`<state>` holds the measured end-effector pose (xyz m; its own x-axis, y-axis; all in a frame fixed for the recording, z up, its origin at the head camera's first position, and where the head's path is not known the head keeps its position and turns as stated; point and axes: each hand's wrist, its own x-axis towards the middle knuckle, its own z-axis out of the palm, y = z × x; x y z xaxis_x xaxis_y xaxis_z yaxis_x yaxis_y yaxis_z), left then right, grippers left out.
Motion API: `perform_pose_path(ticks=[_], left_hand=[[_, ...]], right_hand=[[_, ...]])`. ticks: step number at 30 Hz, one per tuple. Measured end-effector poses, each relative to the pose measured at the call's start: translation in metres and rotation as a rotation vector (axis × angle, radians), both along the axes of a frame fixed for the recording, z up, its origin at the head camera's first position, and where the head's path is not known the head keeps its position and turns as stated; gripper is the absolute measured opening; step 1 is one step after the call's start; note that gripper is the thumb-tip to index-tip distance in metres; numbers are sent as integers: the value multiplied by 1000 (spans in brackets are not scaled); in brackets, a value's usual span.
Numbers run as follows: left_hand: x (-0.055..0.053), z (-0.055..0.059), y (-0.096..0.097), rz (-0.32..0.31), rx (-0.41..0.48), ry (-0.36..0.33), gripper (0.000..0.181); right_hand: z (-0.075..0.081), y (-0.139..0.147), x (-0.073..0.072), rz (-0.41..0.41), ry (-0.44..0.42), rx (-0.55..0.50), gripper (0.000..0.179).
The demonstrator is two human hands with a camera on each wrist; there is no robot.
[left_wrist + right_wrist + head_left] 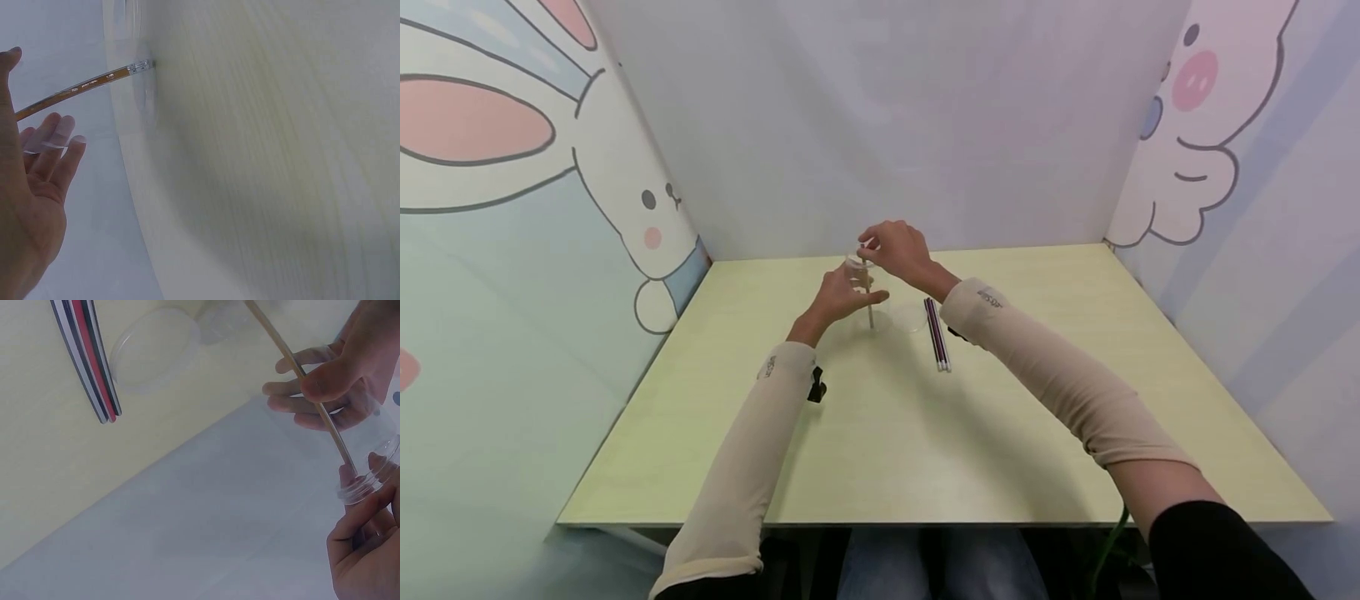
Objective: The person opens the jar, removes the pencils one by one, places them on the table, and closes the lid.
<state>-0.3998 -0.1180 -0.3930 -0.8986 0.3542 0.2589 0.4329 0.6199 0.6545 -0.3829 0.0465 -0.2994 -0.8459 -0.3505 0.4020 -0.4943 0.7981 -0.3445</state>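
A clear jar point(854, 263) stands upright near the back of the table, my left hand point(837, 298) gripping its side. In the left wrist view, fingers show through the clear wall. Inside the jar is a gold-brown pencil point(94, 82), slightly tilted, its eraser end down by the jar's base. My right hand point(901, 250) is at the jar's mouth, pinching the pencil's upper end beside the rim point(359, 489). Just right of the jar, a round clear lid point(908, 317) lies flat on the table.
Dark and red striped pencils point(937, 337) lie side by side to the right of the lid. The pale yellow table point(880, 450) meets a back wall point(880, 125) close behind the jar. Printed side walls flank it.
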Motion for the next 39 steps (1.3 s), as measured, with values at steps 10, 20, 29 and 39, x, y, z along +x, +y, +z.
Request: perform_pose_path(ticks=[10, 20, 29, 39], left_hand=[[0, 0, -4, -11, 15, 0, 76], [-4, -1, -5, -27, 31, 6, 78], [-3, -2, -8, -5, 20, 16, 72], [-11, -4, -7, -26, 11, 30, 73]], right_hand=[[-1, -6, 1, -31, -37, -13, 18], [2, -8, 4, -48, -124, -34, 18], [1, -13, 3, -53, -164, -63, 19], [-1, -13, 1, -80, -167, -92, 16]])
